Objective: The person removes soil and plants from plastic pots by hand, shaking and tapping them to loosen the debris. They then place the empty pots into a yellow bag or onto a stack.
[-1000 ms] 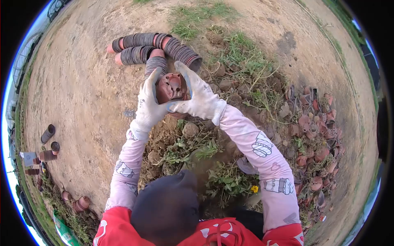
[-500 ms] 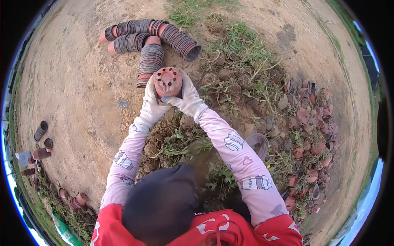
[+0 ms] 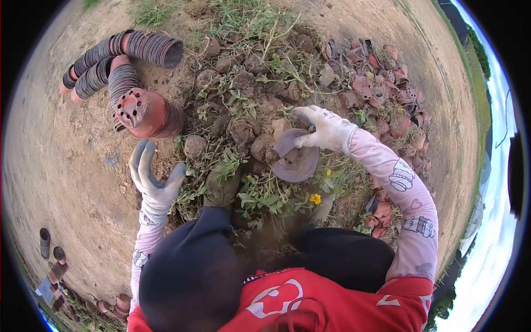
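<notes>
My left hand, in a white work glove with grey fingertips, is open with fingers and thumb spread. It is just below a stack of reddish plastic plant pots, whose holed base faces up and to the left. My right hand, in the same kind of glove, reaches out to the right with thumb and fingers apart. Its thumb overlaps the rim of a faded, broken plant pot lying among weeds and soil clumps. Nothing is gripped in either hand.
More nested dark pot stacks lie on the bare soil at upper left. A heap of crumpled red pots spreads along the right. Uprooted weeds and soil balls cover the middle. A shoe is near my knees.
Both hands have let go of the pot stack, which is now down by the other stacks. They have moved apart, the right one over to the broken pot. The view has swung right.
</notes>
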`<state>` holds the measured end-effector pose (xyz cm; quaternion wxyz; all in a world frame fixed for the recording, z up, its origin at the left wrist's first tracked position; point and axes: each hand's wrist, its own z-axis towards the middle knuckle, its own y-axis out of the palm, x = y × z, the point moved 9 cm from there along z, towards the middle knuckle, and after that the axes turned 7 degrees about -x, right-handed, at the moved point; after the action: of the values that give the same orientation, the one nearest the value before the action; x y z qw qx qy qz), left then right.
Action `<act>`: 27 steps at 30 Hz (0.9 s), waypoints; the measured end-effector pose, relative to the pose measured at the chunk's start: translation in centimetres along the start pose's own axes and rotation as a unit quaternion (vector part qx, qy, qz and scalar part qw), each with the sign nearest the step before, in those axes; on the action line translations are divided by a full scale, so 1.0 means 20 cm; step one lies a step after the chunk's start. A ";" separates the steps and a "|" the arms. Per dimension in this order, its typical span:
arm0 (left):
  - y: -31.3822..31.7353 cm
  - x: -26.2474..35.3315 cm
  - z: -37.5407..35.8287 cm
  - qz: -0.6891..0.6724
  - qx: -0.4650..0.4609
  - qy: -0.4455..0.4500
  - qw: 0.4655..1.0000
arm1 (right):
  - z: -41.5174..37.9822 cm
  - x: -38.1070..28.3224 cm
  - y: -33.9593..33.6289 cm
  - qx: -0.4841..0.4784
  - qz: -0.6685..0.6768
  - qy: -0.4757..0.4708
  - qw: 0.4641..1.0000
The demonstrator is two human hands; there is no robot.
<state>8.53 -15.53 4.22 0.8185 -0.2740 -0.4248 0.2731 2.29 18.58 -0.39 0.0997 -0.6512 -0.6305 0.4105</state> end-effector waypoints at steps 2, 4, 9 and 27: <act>0.16 0.06 0.07 -0.165 -0.052 -0.005 0.985 | -0.06 0.14 0.19 -0.023 0.001 0.045 0.999; 0.40 0.15 0.15 -0.268 -0.233 -0.081 0.931 | -0.13 0.24 0.26 0.083 0.162 0.061 0.981; 0.86 0.42 0.14 -0.601 -0.308 -0.158 0.720 | -0.21 0.16 0.38 0.134 0.543 0.066 0.826; 0.98 0.27 0.40 -0.438 -0.294 -0.303 0.794 | -1.05 1.58 0.62 0.435 0.121 0.384 0.806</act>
<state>0.23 3.56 -2.31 0.5601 -0.1895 -0.7853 -0.1833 21.12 52.88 -7.86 0.5556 -0.7154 -0.2122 0.3666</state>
